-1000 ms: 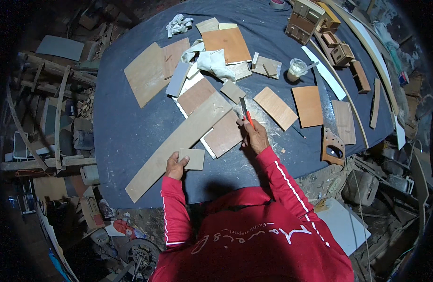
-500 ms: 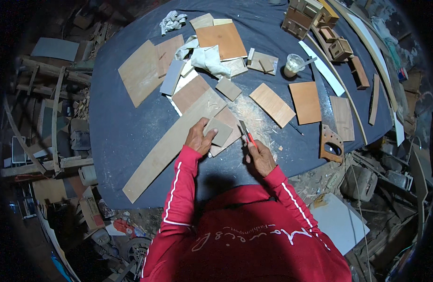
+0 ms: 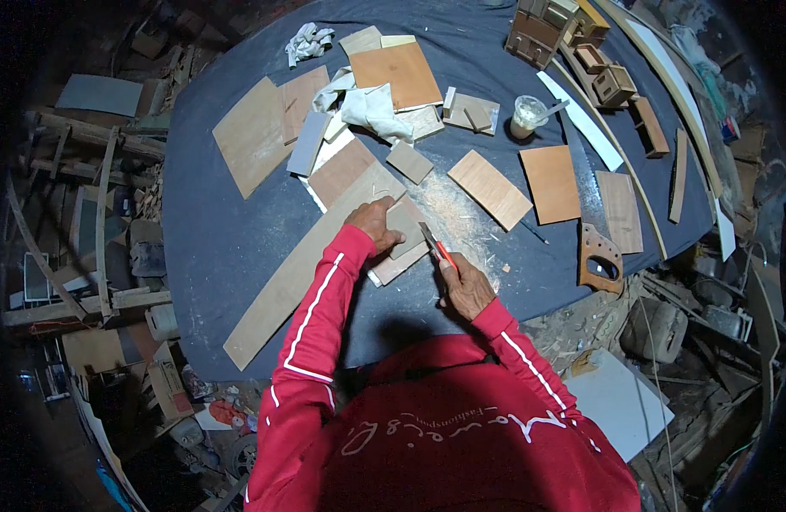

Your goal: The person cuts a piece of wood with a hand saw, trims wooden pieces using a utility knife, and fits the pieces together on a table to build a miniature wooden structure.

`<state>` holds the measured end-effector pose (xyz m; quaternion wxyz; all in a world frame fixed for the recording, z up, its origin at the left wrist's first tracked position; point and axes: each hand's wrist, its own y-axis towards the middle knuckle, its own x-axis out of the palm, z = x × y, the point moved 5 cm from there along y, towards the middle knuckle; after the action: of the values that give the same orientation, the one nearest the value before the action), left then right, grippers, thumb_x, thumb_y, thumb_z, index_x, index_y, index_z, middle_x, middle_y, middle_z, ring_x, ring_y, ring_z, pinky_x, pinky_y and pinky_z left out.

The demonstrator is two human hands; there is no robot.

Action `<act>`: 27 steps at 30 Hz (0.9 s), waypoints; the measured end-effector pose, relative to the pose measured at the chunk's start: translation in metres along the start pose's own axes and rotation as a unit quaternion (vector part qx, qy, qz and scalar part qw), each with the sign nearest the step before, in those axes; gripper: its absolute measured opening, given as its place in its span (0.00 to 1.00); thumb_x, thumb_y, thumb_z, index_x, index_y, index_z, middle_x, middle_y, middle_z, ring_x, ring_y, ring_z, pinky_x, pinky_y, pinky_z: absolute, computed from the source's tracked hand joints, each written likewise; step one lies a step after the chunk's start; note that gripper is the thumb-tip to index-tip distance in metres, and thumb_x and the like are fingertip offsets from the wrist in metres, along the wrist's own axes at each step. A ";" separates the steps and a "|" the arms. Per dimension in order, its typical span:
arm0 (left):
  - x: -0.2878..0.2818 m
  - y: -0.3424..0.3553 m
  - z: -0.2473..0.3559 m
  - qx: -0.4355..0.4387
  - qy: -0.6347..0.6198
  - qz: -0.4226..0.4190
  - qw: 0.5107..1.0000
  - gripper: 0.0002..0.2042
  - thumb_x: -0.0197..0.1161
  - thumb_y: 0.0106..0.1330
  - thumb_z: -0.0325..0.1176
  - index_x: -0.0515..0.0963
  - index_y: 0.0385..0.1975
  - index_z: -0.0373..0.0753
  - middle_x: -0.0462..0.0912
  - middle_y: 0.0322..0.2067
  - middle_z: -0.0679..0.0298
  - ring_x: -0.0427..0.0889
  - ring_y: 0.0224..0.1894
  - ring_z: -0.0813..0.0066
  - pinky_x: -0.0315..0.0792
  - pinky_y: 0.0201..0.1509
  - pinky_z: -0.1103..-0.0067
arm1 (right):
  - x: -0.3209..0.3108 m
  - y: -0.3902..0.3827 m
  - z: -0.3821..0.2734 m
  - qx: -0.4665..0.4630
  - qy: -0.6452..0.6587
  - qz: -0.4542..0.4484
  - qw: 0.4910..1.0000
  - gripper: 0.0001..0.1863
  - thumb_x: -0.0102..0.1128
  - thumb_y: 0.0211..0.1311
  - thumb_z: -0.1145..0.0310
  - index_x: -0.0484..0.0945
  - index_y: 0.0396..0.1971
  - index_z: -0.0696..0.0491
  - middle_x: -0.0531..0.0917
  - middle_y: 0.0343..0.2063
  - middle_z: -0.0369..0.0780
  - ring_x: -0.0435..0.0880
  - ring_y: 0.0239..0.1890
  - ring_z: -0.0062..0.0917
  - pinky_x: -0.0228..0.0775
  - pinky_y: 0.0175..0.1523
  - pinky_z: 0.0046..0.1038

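Left hand: at the center of the frame (image 3: 374, 227), its grip clasping a small square (image 3: 410, 225) of wood, fingers toward the top edge and thumb lower down.
Square: near the center of the frame, over the upper end of the long board; much of it lies hidden by the hand.
Right hand: just right of and below the center (image 3: 468, 288), its grip wrapped around the handle of a knife (image 3: 444, 252).
Knife: red and black, blade pointing up and left, its tip by the square's right side; whether the two touch, I cannot tell.
Long board (image 3: 278, 299): slanting from the lower left up to the center, crossing a reddish board (image 3: 342, 172).
Shavings (image 3: 457, 205): pale, scattered right of the center.
Block (image 3: 410, 162): small, above the hands.
Right of center: a tan board (image 3: 490, 189), then an orange panel (image 3: 550, 183), with a pencil (image 3: 535, 232) below.
Saw (image 3: 599, 258): wooden handle toward the lower right, blade running upward.
Cup (image 3: 527, 119): clear, upper right, a stick leaning in it.
Rag (image 3: 376, 109): whitish, top center, partly over an orange board (image 3: 397, 72).
Boxes (image 3: 615, 87): small, wooden, upper right.
Bench (image 3: 209, 247): covered in dark blue cloth.
Sleeves (image 3: 312, 303): red, striped white.
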<state>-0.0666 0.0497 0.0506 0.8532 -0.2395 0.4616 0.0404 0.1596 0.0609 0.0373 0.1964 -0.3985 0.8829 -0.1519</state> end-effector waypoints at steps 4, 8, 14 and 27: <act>0.003 0.010 -0.006 0.032 0.002 -0.035 0.999 0.26 0.72 0.50 0.43 0.77 0.47 0.36 0.83 0.40 0.48 0.81 0.45 0.51 0.73 0.51 0.65 | -0.002 0.003 0.002 -0.033 -0.044 0.019 0.998 0.22 0.39 0.73 0.52 0.70 0.38 0.58 0.75 0.17 0.48 0.80 0.17 0.37 0.71 0.31 0.39; -0.005 0.017 -0.005 0.013 -0.130 -0.084 0.988 0.25 0.65 0.59 0.52 0.79 0.46 0.36 0.83 0.39 0.51 0.81 0.44 0.56 0.71 0.52 0.67 | 0.001 0.007 0.016 0.077 0.112 -0.024 0.990 0.24 0.38 0.73 0.50 0.71 0.37 0.58 0.74 0.15 0.40 0.78 0.14 0.27 0.69 0.22 0.30; -0.011 0.030 -0.018 -0.104 -0.200 -0.161 0.961 0.45 0.41 0.62 0.74 0.78 0.52 0.31 0.82 0.45 0.53 0.77 0.48 0.61 0.68 0.57 0.67 | 0.005 0.008 0.022 0.103 0.205 -0.035 0.973 0.21 0.40 0.74 0.51 0.73 0.42 0.53 0.71 0.17 0.33 0.72 0.14 0.18 0.60 0.15 0.19; 0.001 0.029 -0.030 -0.027 -0.136 -0.222 0.965 0.21 0.67 0.59 0.51 0.81 0.38 0.37 0.84 0.35 0.58 0.80 0.39 0.65 0.72 0.48 0.71 | 0.006 0.006 0.015 0.064 0.074 -0.010 0.995 0.22 0.41 0.73 0.51 0.71 0.37 0.58 0.75 0.19 0.45 0.79 0.19 0.32 0.70 0.29 0.34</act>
<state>-0.0980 0.0619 0.0250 0.8885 -0.3515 0.2754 -0.1055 0.1592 0.0583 0.0204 0.1542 -0.3820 0.8793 -0.2388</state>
